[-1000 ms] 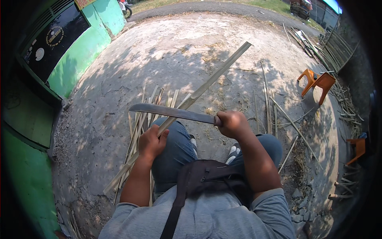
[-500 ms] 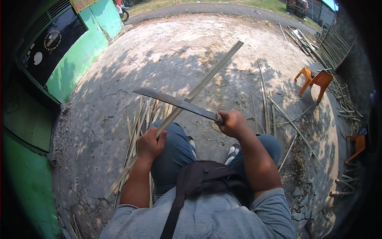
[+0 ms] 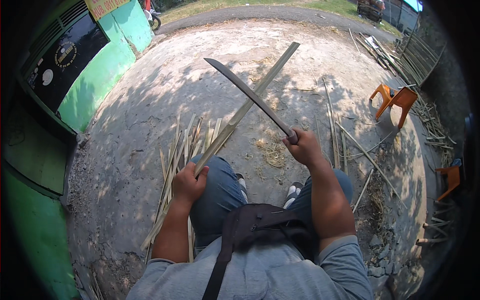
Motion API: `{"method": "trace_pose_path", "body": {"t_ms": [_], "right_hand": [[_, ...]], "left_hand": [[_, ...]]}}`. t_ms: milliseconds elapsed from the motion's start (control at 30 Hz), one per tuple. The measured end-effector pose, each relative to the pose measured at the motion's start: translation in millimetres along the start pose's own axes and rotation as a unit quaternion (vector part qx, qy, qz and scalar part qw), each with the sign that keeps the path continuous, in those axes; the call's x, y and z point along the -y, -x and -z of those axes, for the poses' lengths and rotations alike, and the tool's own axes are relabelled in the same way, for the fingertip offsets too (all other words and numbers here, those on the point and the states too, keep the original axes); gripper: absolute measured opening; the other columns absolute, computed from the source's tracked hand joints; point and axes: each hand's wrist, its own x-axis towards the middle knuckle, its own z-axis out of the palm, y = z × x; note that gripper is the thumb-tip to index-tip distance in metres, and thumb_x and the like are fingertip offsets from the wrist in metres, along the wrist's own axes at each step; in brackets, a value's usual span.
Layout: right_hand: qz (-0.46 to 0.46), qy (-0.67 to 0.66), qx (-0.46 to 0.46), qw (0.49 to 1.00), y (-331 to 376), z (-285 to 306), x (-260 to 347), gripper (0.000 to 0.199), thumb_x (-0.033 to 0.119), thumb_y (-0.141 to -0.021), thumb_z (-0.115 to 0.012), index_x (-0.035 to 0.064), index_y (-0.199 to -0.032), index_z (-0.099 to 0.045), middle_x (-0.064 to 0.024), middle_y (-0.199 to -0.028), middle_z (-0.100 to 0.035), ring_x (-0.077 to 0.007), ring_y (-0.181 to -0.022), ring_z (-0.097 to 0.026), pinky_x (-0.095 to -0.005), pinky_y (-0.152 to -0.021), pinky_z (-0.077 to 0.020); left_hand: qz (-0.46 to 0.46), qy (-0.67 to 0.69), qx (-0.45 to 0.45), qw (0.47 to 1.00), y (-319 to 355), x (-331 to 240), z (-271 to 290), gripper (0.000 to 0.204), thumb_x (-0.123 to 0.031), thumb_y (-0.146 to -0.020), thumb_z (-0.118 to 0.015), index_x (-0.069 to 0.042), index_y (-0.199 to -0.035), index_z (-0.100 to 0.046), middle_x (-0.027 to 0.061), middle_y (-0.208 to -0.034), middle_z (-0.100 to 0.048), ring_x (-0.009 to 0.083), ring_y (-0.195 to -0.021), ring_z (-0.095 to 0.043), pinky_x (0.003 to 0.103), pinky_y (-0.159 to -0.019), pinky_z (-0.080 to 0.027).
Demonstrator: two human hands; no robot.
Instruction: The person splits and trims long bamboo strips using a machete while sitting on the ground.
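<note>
At your far left stands a green wall [image 3: 107, 62] with a dark panel, and near its foot a loose pile of split bamboo slats [image 3: 175, 165] lies fanned on the concrete ground [image 3: 150, 100] beside your left knee.

Your left hand [image 3: 189, 182] is closed tight round the near end of a long bamboo strip [image 3: 245, 107], which rests over your left thigh and runs up and away to the right, its far tip well out over the ground. That fist sits low on the strip, right in line with it, so a blade that glances or runs down the grain could, I judge, travel straight toward your knuckles or thigh.

Your right hand [image 3: 302, 147] is wrapped fully round the handle of a long machete [image 3: 250, 92], forearm raised and wrist cocked, the blade slanting up to the left and crossing above the strip. A loose grip or a swing off the strip could send the edge toward your knees or shoes [image 3: 292, 192].

Farther right, more bamboo pieces [image 3: 335, 125] lie scattered, and an orange plastic chair [image 3: 392, 100] stands well apart.
</note>
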Motion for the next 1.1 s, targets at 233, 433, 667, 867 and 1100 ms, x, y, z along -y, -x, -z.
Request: {"method": "trace_pose_path", "body": {"t_ms": [233, 433, 667, 867, 1100], "right_hand": [[0.146, 0.137, 0.093, 0.975, 20, -38, 26, 0.013, 0.025, -0.087, -0.074, 0.0127, -0.087, -0.069, -0.0159, -0.076, -0.07, -0.0419, -0.075, -0.071, -0.0534, -0.068, -0.0565], [0.193, 0.174, 0.072, 0.963, 13, -26, 31, 0.014, 0.026, -0.088, -0.073, 0.0137, -0.082, -0.068, -0.0141, -0.07, -0.068, -0.0394, -0.069, -0.071, -0.053, -0.064, -0.0562], [0.191, 0.178, 0.084, 0.962, 18, -32, 20, 0.015, 0.026, -0.09, -0.072, 0.0137, -0.081, -0.068, -0.0149, -0.068, -0.067, -0.0392, -0.068, -0.071, -0.0516, -0.062, -0.0562], [0.187, 0.174, 0.106, 0.961, 27, -52, 35, 0.013, 0.025, -0.087, -0.073, 0.0145, -0.082, -0.069, -0.0128, -0.072, -0.069, -0.0373, -0.069, -0.072, -0.051, -0.063, -0.0568], [0.17, 0.162, 0.04, 0.971, 13, -28, 25, 0.01, 0.024, -0.087, -0.073, 0.0146, -0.085, -0.071, -0.0139, -0.073, -0.069, -0.0393, -0.071, -0.072, -0.0518, -0.063, -0.0563]], "left_hand": [[0.007, -0.035, 0.02, 0.999, 0, 1, 0, 0.041, -0.046, -0.1, -0.069, -0.007, -0.088, -0.063, 0.0232, -0.078, -0.069, 0.0486, -0.075, -0.07, 0.059, -0.067, -0.054], [-0.023, 0.015, -0.011, 1.0, 4, 1, 3, 0.038, -0.044, -0.102, -0.067, -0.007, -0.094, -0.068, 0.0228, -0.079, -0.071, 0.0487, -0.078, -0.071, 0.058, -0.069, -0.055], [-0.005, 0.019, 0.0, 1.0, 1, -6, 5, 0.04, -0.044, -0.102, -0.067, -0.006, -0.091, -0.065, 0.0233, -0.078, -0.07, 0.0493, -0.078, -0.07, 0.058, -0.068, -0.054], [-0.026, 0.009, -0.01, 1.0, 1, 3, -2, 0.039, -0.043, -0.103, -0.066, -0.006, -0.089, -0.064, 0.024, -0.08, -0.07, 0.0497, -0.079, -0.07, 0.059, -0.068, -0.054], [0.017, 0.018, 0.002, 1.0, 2, -6, 2, 0.04, -0.044, -0.105, -0.063, -0.006, -0.091, -0.062, 0.0241, -0.079, -0.069, 0.0506, -0.079, -0.069, 0.061, -0.071, -0.053]]}}
